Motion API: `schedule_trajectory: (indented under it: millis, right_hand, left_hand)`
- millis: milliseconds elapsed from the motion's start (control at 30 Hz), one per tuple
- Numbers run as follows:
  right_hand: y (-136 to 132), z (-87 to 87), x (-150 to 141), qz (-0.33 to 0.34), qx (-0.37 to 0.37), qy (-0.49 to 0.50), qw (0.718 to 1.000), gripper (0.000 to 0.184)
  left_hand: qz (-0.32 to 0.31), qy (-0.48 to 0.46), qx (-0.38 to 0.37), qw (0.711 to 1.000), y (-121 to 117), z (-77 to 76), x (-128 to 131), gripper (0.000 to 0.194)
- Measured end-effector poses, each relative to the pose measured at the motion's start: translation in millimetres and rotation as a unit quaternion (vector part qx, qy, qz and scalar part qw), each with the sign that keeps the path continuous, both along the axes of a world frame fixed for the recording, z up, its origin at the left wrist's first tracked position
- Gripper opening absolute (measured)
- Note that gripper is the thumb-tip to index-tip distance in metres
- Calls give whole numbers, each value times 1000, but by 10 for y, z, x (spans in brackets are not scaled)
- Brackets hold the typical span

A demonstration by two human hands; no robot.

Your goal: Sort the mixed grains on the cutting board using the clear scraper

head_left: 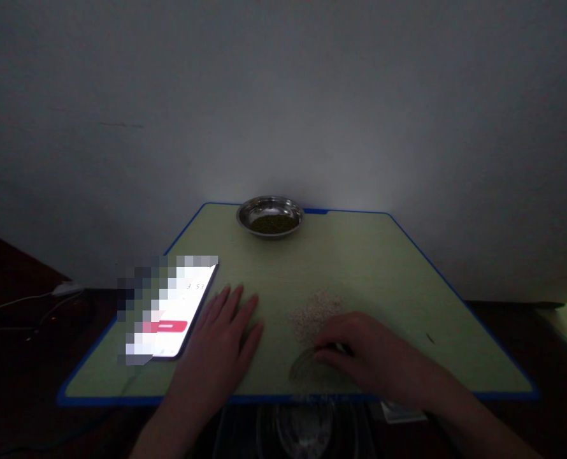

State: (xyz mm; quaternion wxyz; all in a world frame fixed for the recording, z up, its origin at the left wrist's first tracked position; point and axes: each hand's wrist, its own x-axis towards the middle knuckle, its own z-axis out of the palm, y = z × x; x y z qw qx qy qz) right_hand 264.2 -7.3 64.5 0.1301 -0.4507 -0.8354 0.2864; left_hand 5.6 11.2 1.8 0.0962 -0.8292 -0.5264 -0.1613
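Note:
My left hand (226,325) lies flat on the pale green tabletop (374,261), its fingers spread, holding nothing. Just beside it, to the left, is a phone (181,306) with a bright lit screen, part of it blurred out. My right hand (348,347) has its thumb and fingertips brought together at the near edge of a loose pile of small pale grains (316,309). Whatever is between those fingertips is too small and dark to make out. A faint dark curved patch shows on the table below the fingertips, with a few pale grains near the front edge.
At the far edge stands a shallow metal bowl (270,236) with small dark green grains in it. Under the table's blue front edge sits a round shiny vessel (305,427), partly cut off. A short dark sliver (430,338) lies at right. A wall rises behind the table.

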Motion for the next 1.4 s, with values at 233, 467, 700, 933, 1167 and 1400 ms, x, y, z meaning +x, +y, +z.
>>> schedule_trajectory:
  millis: [233,467,700,933,1167,1400]
  right_hand:
    - [36,-34,-95,12,8,6,1000,20]
    - [-29,-10,-78,12,-4,2,1000,19]
    - [-70,43,161,-45,-10,0,999,15]
    - [-134,-41,304,-81,-42,-19,996,23]
    - [-100,-66,58,-67,-39,-22,997,18]
    - [-87,-89,-9,-48,-33,-2,998,15]
  left_hand:
    - [2,-7,-7,1000,-8,-4,-2,48]
    - [-1,-8,-9,1000,-5,1,-10,47]
    - [2,-9,-13,1000,-7,-10,-3,48]
    - [-11,-7,-23,1000,4,4,-10,48]
    - [-12,-6,-28,1000,4,13,3,49]
    - [-12,-12,-28,999,1,3,-10,49]
